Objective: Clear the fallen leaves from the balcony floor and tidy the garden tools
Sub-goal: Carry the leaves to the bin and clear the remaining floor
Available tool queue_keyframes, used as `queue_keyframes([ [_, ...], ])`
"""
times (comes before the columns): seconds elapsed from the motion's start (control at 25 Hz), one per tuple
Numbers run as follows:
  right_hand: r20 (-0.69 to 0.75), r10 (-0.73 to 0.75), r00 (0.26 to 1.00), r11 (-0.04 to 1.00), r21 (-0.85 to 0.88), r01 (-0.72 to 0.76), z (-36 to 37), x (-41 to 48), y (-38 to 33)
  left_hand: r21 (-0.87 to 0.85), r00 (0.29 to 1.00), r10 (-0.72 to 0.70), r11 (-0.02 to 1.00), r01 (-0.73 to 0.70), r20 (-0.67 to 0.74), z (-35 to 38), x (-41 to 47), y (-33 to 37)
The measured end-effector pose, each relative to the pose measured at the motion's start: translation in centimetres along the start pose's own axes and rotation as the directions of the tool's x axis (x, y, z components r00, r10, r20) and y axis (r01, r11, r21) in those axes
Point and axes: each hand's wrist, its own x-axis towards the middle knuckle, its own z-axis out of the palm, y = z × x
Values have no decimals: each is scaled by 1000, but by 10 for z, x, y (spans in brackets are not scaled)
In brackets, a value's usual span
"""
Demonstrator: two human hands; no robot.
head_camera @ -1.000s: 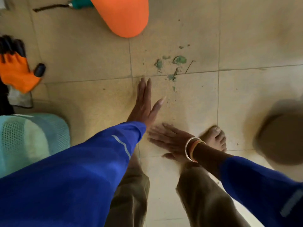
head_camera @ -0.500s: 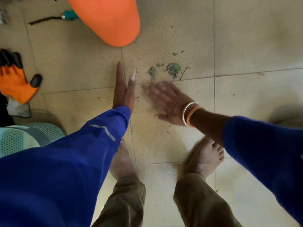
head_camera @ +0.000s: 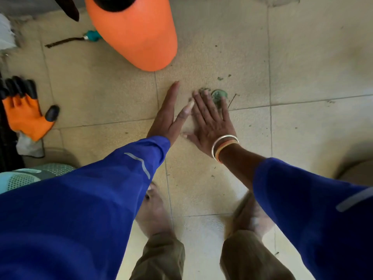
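Leaf scraps are sitting in a small green clump on the beige floor tile, right by a grout line and near the rounded end of a big orange container.

The person's right hand is laid flat, palm down. Its fingers are straight and a bit spread, and the fingertips touch the clump. The left hand is just beside it, stood up on its edge with fingers straight and together and the thumb poking out toward the right hand. Neither hand is holding anything.

Pretty sure that's a no-dustpan setup: left hand as the wall, right hand as the broom, so the crumbs get raked against something instead of scattering.

A thin twig lies just right of the clump, and a few loose specks sit a little further up the tile. One sweep probably won't get it all. Crumbly bits like these tend to slip under fingers, so it'd want a low, pressed drag.

The tools side looks not yet tidied. An orange glove with black fingertips lies well off to the left, and a teal-handled tool pokes out from behind the container.

Bangles sit on the right wrist, but whether they'd scrape the tile is hard to tell.
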Motion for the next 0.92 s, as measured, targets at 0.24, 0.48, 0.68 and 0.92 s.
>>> queue_keyframes([
  [0.24,68,445,893,878,161,-450,15,-49,21,123,978,47,990,-73,201,25,12,24],
  [0.48,-36,315,948,925,238,-298,18,-10,16,-55,989,4,998,4,150,49,14,30],
  [0.68,-75,273,959,926,290,-241,5,27,69,-125,1000,-17,992,19,15,30,17,16],
  [0.92,-121,-81,989,977,185,103,10,2,70,-197,996,24,980,-7,86,35,21,22],
])
